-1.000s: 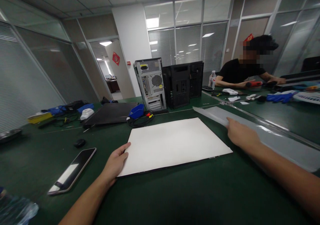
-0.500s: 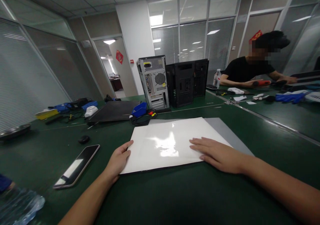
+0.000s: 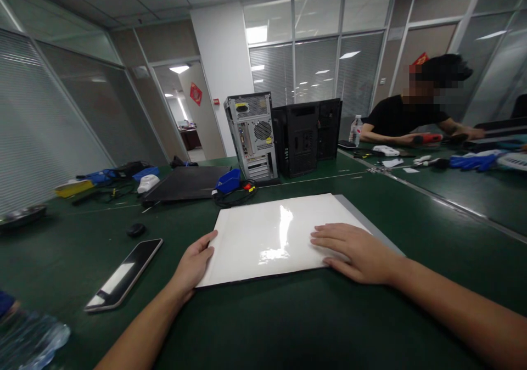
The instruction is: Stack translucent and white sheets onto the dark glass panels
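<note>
A glossy white sheet with a dark lower edge (image 3: 255, 235), like a flat panel, lies on the green table in front of me. My left hand (image 3: 196, 263) is closed on its left edge, the thumb near the top face and the lower fingers hidden. Stretched out flat across the right part of the white sheet is my right hand (image 3: 356, 252), fingers mostly straight and close together. From under the right side a strip of grey sheet (image 3: 364, 216) sticks out.
A phone (image 3: 125, 275) and a small black object (image 3: 135, 230) lie to the left, with a plastic bottle (image 3: 37, 337) nearer me. Behind stand a computer case (image 3: 253, 134), a black case (image 3: 302, 139) and a blue tray (image 3: 228, 181). A co-worker (image 3: 411, 115) sits at the far right.
The grey sheet shows much less beyond the white sheet's right and back edges. The bright reflection on the white sheet has changed shape. Both hands stay almost in place.
</note>
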`<state>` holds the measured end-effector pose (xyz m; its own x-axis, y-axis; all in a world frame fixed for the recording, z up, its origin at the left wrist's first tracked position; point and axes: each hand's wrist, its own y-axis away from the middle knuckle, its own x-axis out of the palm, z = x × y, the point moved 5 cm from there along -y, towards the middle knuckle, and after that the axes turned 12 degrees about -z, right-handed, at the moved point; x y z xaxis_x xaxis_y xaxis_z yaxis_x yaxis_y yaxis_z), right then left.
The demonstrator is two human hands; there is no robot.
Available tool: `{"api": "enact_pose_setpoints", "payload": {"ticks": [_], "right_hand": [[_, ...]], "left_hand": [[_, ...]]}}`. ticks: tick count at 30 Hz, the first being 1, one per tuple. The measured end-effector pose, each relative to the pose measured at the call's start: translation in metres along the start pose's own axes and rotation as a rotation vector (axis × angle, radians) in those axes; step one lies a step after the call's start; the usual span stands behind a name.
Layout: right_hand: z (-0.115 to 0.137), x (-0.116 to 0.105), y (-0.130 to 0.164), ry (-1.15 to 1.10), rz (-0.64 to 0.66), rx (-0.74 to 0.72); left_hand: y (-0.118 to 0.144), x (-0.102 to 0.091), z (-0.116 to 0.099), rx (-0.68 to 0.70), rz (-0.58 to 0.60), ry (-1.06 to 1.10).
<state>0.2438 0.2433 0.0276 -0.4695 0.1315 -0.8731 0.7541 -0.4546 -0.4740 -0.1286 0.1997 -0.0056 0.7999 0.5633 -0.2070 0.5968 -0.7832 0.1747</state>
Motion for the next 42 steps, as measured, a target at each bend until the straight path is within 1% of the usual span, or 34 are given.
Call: {"api": "enact_pose_setpoints", "payload": {"ticks": [2,3,5,6,10,16,22,30,36,39,42], "right_hand": [[-0.015,-0.003,0.002,0.121,-0.060,0.103],[-0.022,-0.004,0.003,0.174,-0.066,0.157],[-0.032,-0.002,0.005,0.226,-0.048,0.220],[-0.034,-0.001,0.006,0.225,-0.034,0.224],[-0.033,0.003,0.006,0.171,0.013,0.189],[-0.029,0.006,0.008,0.144,0.056,0.192],[-0.027,0.009,0.008,0.100,0.047,0.191],[-0.021,0.012,0.007,0.104,0.055,0.184],[-0.019,0.013,0.007,0.118,0.069,0.183],[-0.017,0.013,0.006,0.127,0.055,0.162],[-0.008,0.012,0.004,0.117,0.037,0.102]], "left_hand": [[-0.001,0.000,-0.001,0.012,-0.010,0.017],[-0.001,0.000,-0.001,0.015,-0.009,0.027],[-0.002,0.001,-0.001,0.018,-0.003,0.053],[-0.002,0.001,-0.001,0.020,-0.002,0.068],[-0.004,0.001,0.000,0.042,0.007,0.118],[-0.002,0.002,0.000,0.042,0.021,0.099],[-0.005,0.002,0.005,0.019,0.007,0.143],[-0.007,0.002,0.007,0.007,0.018,0.079],[-0.007,0.001,0.007,0.004,0.018,0.106],[-0.006,0.000,0.006,-0.020,0.006,0.115],[-0.005,-0.002,0.006,-0.075,-0.017,0.175]]}}
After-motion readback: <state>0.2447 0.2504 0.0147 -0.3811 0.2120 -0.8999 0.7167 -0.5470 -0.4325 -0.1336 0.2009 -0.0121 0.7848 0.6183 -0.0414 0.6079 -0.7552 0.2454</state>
